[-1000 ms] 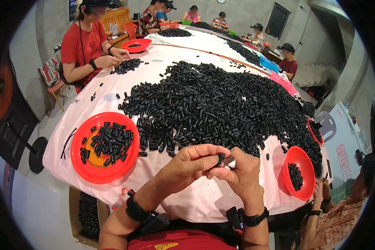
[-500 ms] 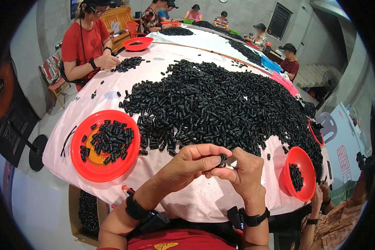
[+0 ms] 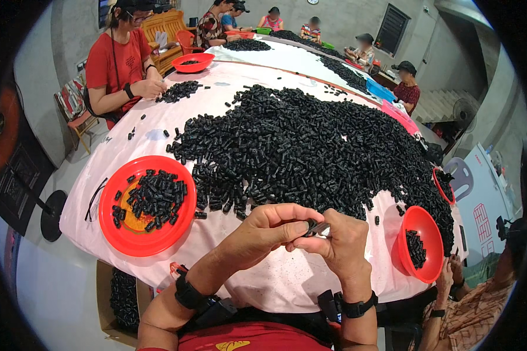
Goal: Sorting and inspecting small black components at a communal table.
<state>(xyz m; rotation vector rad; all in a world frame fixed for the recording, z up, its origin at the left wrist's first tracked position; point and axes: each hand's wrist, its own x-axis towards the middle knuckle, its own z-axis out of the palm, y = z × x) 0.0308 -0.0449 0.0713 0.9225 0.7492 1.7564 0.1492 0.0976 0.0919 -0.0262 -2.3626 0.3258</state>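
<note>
My left hand [image 3: 269, 231] and my right hand [image 3: 341, 244] meet above the near edge of the table, fingertips pinched together on a small black part [image 3: 314, 226] with a glint of metal beside it. Just beyond them lies a big heap of small black parts [image 3: 310, 146] on the pink cloth-covered table [image 3: 216, 245]. To my left a red bowl [image 3: 118, 231] holds several of the same black parts. Both wrists wear dark bands.
A second red bowl [image 3: 423, 241] with black parts sits at the right edge by a person's hands [image 3: 451, 272]. A person in red [image 3: 120, 64] sorts a small pile at the far left. More people sit at the tables behind. A cardboard box [image 3: 114, 298] of parts stands on the floor.
My hands have stayed in place; the fingers have shifted slightly around the small part, closing tighter on it.
</note>
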